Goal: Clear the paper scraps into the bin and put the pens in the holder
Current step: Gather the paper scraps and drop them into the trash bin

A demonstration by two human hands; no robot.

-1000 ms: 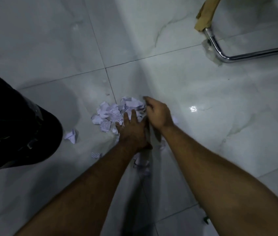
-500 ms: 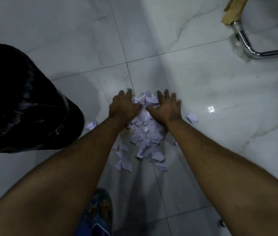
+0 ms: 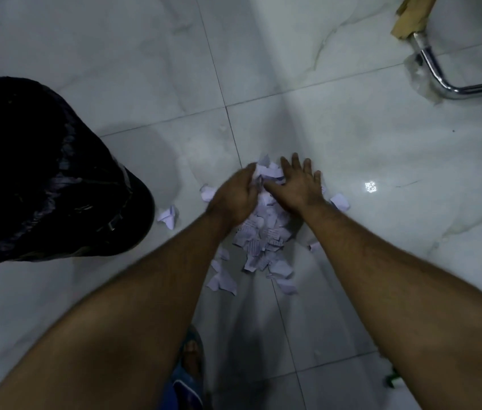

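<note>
A heap of torn white paper scraps (image 3: pixel 259 241) lies on the pale tiled floor. My left hand (image 3: pixel 234 196) curls over the heap's far left side, fingers bent around some scraps. Palm down on the far right side rests my right hand (image 3: pixel 299 184), fingers spread, pressing scraps toward the left hand. Loose scraps lie apart: one by the bin (image 3: pixel 168 216), one to the right (image 3: pixel 339 201), a few nearer me (image 3: pixel 223 281). The bin, lined with a black bag (image 3: pixel 41 173), stands at the left. No pens or holder are in view.
A chrome chair leg (image 3: pixel 440 81) with a brown cardboard piece (image 3: pixel 411 16) curves across the top right. My foot in a blue sandal (image 3: pixel 189 368) is at the bottom centre. A small green object (image 3: pixel 393 380) sits at the lower right.
Both hands have drawn closer together over the far end of the heap, the left curling around scraps. The camera has shifted slightly.
</note>
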